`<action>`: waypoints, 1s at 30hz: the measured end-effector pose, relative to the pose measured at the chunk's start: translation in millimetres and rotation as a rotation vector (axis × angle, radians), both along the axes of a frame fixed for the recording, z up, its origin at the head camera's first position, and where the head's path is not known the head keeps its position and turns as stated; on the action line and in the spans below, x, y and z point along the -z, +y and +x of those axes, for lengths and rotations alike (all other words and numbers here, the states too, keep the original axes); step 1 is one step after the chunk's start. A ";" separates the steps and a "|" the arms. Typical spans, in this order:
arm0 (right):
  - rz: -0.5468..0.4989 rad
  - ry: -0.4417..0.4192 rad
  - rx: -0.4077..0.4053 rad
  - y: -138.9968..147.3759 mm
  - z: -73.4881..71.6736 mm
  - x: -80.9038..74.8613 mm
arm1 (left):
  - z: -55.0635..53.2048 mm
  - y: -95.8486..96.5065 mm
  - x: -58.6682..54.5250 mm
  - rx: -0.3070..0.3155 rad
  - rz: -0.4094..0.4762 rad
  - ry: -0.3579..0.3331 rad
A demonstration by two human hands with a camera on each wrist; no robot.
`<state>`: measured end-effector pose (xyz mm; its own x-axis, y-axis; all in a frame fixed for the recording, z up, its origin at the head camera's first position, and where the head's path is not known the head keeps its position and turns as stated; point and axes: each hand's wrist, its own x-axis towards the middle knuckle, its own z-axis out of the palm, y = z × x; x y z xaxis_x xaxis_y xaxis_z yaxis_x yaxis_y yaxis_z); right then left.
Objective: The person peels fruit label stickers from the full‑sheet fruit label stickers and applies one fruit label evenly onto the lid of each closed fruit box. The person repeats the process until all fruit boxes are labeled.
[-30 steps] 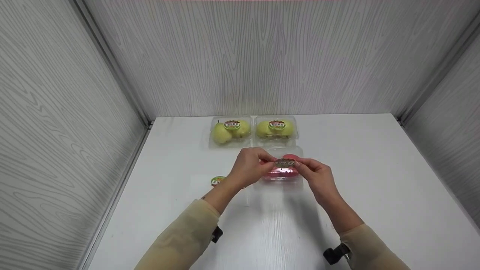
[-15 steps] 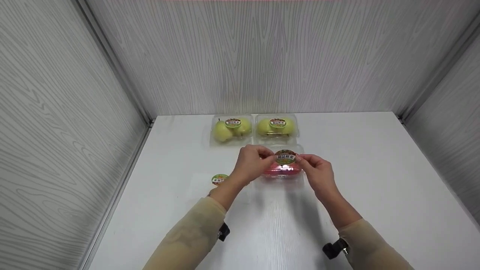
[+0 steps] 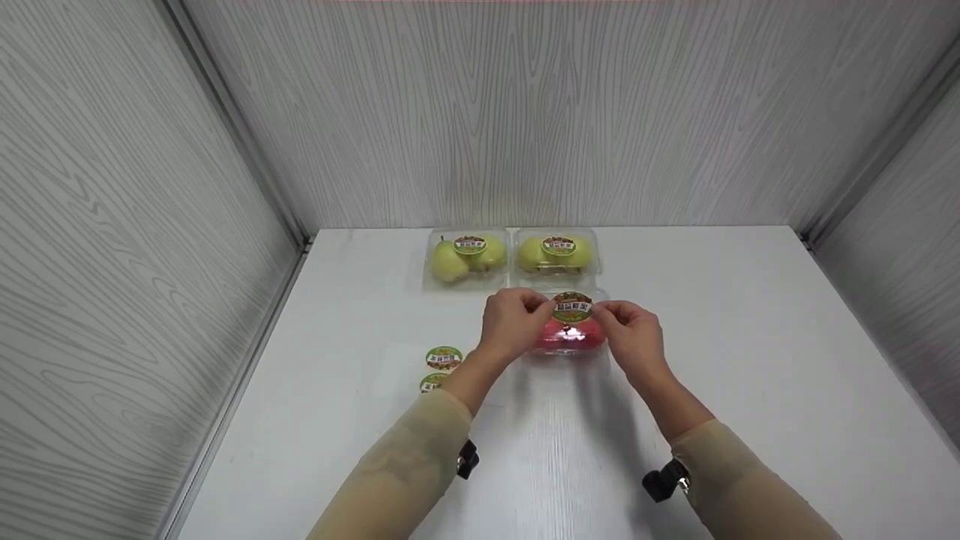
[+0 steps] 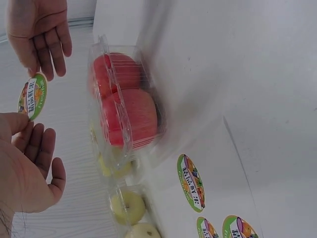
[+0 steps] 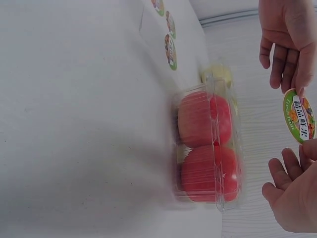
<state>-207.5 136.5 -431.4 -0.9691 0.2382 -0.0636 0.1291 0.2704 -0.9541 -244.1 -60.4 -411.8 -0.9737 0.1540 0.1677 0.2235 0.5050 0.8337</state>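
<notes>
An oval fruit sticker (image 3: 572,307) with a green border is stretched between both hands, above a clear plastic clamshell box (image 4: 119,153) of red apples (image 5: 205,171). My left hand (image 3: 512,322) pinches one end of the sticker between thumb and forefinger. At the opposite end, my right hand (image 3: 634,339) pinches it the same way. Both wrist views show the sticker apart from the lid, and the remaining fingers of each hand loosely bent. The apple box stands closed on the white table.
Behind the apples are two clear boxes of yellow-green pears, a left box (image 3: 469,259) and a right box (image 3: 558,255), each with an oval sticker on its lid. Left of my left forearm lies a sheet with several stickers (image 4: 190,182). Wood-grain panels (image 3: 517,112) enclose the table.
The held sticker has turned from edge-on and dark to facing the head camera, and has risen slightly in view. More of the sticker sheet shows beside my left forearm.
</notes>
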 end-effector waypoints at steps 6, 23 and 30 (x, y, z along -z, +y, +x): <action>0.033 -0.031 0.009 1.0 -7.2 -1.9 | -4.0 5.1 5.0 -0.041 0.008 -0.024; 0.504 0.205 -0.043 -11.0 -18.5 18.9 | -8.0 14.4 31.1 -0.114 -0.458 0.407; 0.549 0.187 -0.040 -10.7 -24.1 24.7 | -14.1 14.3 33.3 -0.079 -0.566 0.348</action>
